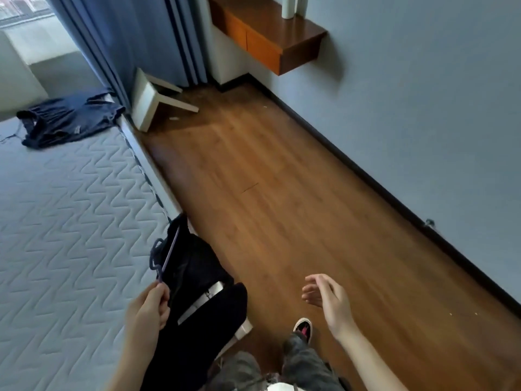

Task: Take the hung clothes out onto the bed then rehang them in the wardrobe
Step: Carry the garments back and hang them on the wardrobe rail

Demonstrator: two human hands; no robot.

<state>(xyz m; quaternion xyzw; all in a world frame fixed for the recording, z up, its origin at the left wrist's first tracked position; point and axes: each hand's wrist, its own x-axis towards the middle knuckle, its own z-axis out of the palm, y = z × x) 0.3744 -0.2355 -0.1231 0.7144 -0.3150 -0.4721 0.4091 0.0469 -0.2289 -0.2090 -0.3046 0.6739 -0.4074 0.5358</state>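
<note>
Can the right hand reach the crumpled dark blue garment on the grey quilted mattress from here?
Probably not. The right hand hangs open over the wooden floor near the body; the crumpled dark blue garment lies at the far end of the grey quilted mattress. Nothing blocks it, but steps forward seem needed.

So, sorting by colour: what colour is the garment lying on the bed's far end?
The garment is dark navy blue, seen in the head view.

The black garment point(197, 266) runs out of the bottom edge behind the left forearm point(135, 351). The blurred dark loop point(154, 256) beside the hanger point(170, 251) cannot be identified. The bed point(56, 221) is cut by the left edge.
</note>
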